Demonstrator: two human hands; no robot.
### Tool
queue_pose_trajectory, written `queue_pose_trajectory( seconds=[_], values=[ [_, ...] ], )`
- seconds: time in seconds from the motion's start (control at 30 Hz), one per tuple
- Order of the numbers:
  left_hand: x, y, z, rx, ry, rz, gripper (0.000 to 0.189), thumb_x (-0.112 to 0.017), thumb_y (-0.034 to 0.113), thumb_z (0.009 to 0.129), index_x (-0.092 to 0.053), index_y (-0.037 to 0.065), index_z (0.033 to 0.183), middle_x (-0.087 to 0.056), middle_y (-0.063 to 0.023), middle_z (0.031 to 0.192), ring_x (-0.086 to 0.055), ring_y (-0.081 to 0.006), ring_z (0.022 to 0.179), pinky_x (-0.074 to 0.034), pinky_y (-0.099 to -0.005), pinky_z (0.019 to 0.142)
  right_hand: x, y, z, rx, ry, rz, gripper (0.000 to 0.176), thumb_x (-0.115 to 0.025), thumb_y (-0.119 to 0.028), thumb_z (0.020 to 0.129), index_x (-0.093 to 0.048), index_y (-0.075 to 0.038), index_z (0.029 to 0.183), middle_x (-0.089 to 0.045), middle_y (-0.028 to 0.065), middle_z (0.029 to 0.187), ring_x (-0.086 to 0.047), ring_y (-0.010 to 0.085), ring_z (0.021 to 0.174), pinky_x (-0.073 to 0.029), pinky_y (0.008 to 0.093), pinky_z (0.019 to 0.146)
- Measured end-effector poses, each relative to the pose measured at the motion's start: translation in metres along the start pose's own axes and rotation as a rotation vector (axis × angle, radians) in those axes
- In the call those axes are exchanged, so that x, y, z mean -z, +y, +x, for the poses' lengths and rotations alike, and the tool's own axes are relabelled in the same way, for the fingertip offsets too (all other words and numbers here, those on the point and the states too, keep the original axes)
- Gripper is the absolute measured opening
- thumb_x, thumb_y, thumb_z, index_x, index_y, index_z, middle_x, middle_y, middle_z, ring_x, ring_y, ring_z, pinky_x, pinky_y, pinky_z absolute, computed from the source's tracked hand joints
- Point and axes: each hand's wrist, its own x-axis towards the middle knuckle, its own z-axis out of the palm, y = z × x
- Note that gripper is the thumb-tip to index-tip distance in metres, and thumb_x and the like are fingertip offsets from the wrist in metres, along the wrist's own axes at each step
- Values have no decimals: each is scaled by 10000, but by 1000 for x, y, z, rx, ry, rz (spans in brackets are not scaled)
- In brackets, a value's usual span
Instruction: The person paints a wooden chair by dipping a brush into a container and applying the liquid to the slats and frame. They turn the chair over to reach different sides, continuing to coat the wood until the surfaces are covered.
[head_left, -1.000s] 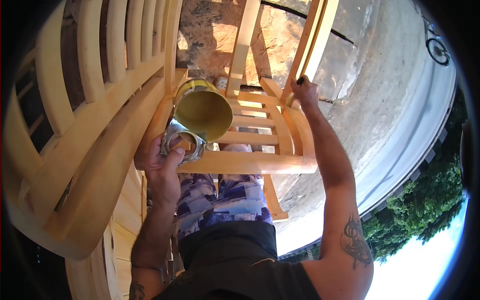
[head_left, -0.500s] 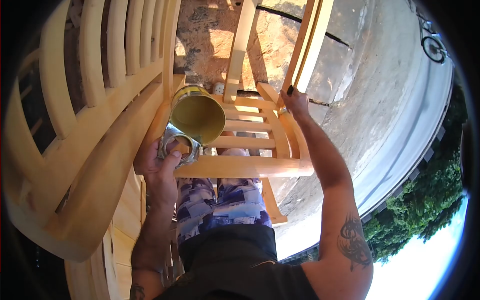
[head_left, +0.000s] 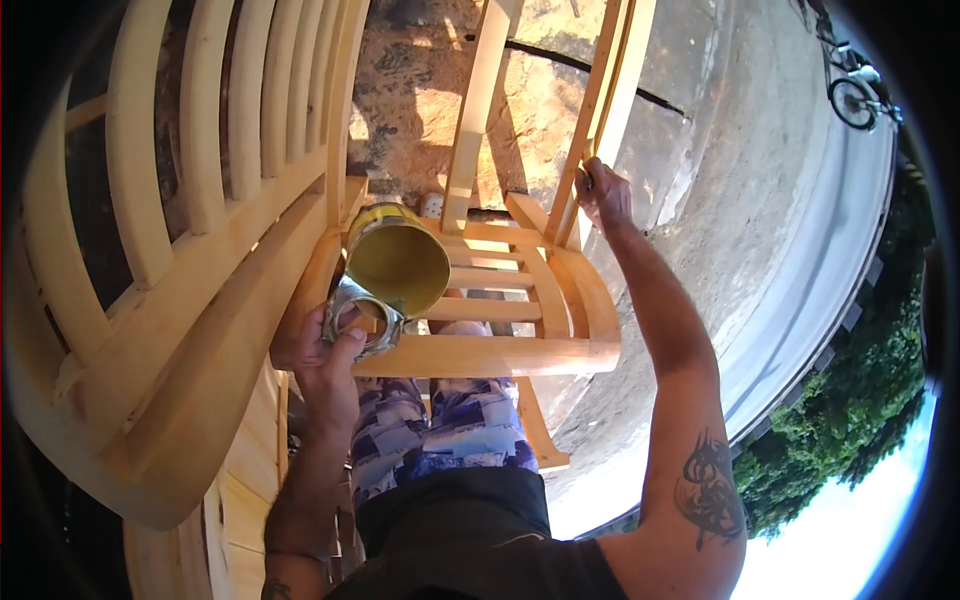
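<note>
My left hand (head_left: 325, 355) is closed around a tape-wrapped, ring-shaped handle (head_left: 385, 338) on a yellow metal can (head_left: 400, 265). The can's wide mouth faces me, and its inside looks yellowish. At the upper right, my right hand (head_left: 608, 198) is closed on a thin dark-handled tool, apparently a paintbrush (head_left: 588, 182), mostly hidden by the fingers. That hand is against the upright post of a pale wooden chair (head_left: 490, 356). The chair's slatted seat lies in front of my legs, below the can and to its right.
Another slatted wooden piece of furniture (head_left: 200, 270) stands close along my left side. Rough reddish ground (head_left: 420, 110) and grey pavement (head_left: 670, 240) lie beyond the chair. A bicycle (head_left: 853, 103) is far off at the upper right.
My right hand has moved up along the chair's post, away from the seat joint. The can and furniture appear slightly lower in view; my left hand keeps its hold.
</note>
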Motion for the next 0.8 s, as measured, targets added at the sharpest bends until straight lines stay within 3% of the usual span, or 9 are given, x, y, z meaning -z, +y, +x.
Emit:
queue_pose_trajectory(
  seconds=[0.13,0.27,0.33,0.37,0.5,0.6,0.67,0.77,0.8],
  values=[
    [0,7,-2,-17,2,-3,340,-569,32,880,-566,-21,1216,-635,-91,1112,-608,-156,1009,-566,-303,806,-8,-18,-92,-81,-293,100,133,-653,-205,885,-573,-100,877,-654,149,674,-647,371,591,-522,434,537],
    [0,9,-2,-16,2,-20,341,-566,28,881,-566,-22,1218,-634,-88,1110,-605,-153,1014,-566,-305,806,0,2,-50,-260,-295,324,163,-660,-254,884,-634,-93,873,-648,126,639,-666,291,576,-534,394,558],
    [-1,7,-2,-13,3,-34,341,-565,29,881,-565,-22,1218,-632,-87,1109,-604,-151,1008,-565,-305,808,6,19,3,-271,-130,210,170,-681,-263,885,-653,-95,885,-663,102,655,-676,253,591,-546,371,579],
    [-3,8,-3,-11,0,-34,340,-565,29,881,-565,-22,1217,-631,-86,1108,-604,-150,1004,-564,-304,812,-2,44,28,-205,-51,116,170,-698,-266,877,-653,-101,879,-676,114,676,-686,277,610,-550,378,584],
    [0,1,-2,-27,-1,-3,340,-567,30,880,-565,-22,1216,-627,-83,1101,-602,-148,988,-556,-296,830,25,18,78,-221,363,145,131,-714,-237,864,-666,-123,907,-706,127,796,-704,307,710,-554,401,608],
    [-7,12,-4,-36,1,-11,339,-571,30,879,-566,-23,1214,-627,-79,1103,-600,-145,990,-544,-291,850,18,3,26,-210,100,101,136,-708,-204,853,-651,-138,957,-689,122,825,-687,333,713,-547,420,607],
    [-4,13,-5,-46,-8,-10,338,-573,27,879,-567,-22,1213,-627,-77,1103,-600,-143,990,-543,-290,850,-3,5,-38,-46,-73,146,166,-697,-180,846,-626,-150,993,-650,125,805,-657,363,690,-532,441,594],
    [1,14,-6,-30,-7,-14,337,-573,22,880,-568,-20,1215,-625,-73,1106,-599,-142,993,-541,-291,852,4,-19,-101,-58,-307,248,126,-679,-154,844,-584,-110,915,-632,144,763,-641,380,668,-511,463,585],
    [2,15,-5,-23,-9,-16,337,-572,21,881,-568,-19,1216,-624,-72,1108,-599,-142,994,-541,-292,853,7,-25,-107,-117,-322,332,109,-683,-162,852,-601,-94,874,-641,149,711,-651,366,647,-521,429,579]
  ],
)
